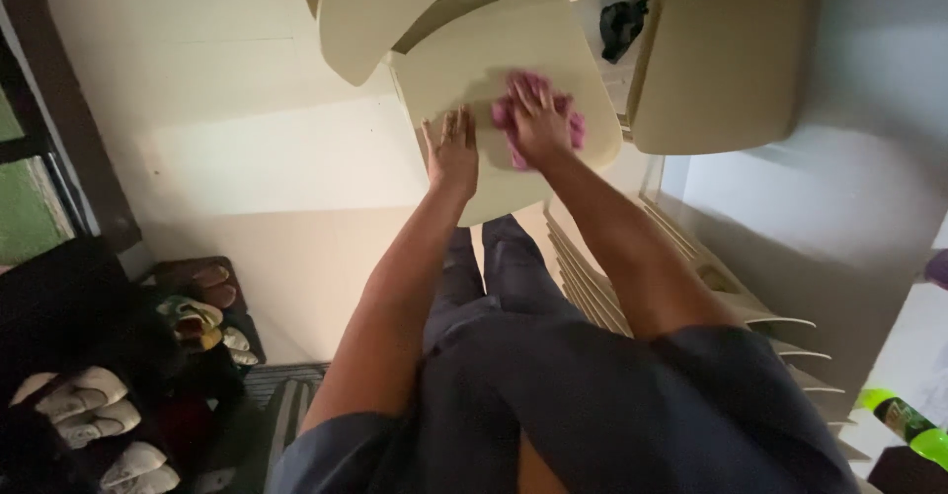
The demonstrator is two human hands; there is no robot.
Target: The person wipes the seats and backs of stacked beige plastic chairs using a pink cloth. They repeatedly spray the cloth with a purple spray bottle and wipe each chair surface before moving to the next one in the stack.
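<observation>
Directly under the right hand (pixel 538 124) lies a pink cloth (pixel 573 131) — pressed flat against the cream seat (pixel 464 70) of a plastic chair. The fingers (pixel 523 94) are spread wide and point toward 12 o'clock; the palm covers most of the cloth, so only crumpled edges show at 9 and 3 o'clock of the hand. No pinch is visible: the hand bears down rather than grips.

The left hand (pixel 452 149) rests just beside it at 9 o'clock, fingers straight and close together, flat on the bare seat and holding nothing. It does not touch the cloth. The right hand is therefore the nearer — in full contact.

The cloth is small, soft and bunched, a bright pink with no clear long axis. The seat runs from the front edge at 6 o'clock up to the back at 12 o'clock. A second chair (pixel 721 70) stands at 3 o'clock. Shoes (pixel 94 400) sit on a rack at 8 o'clock, well apart.
</observation>
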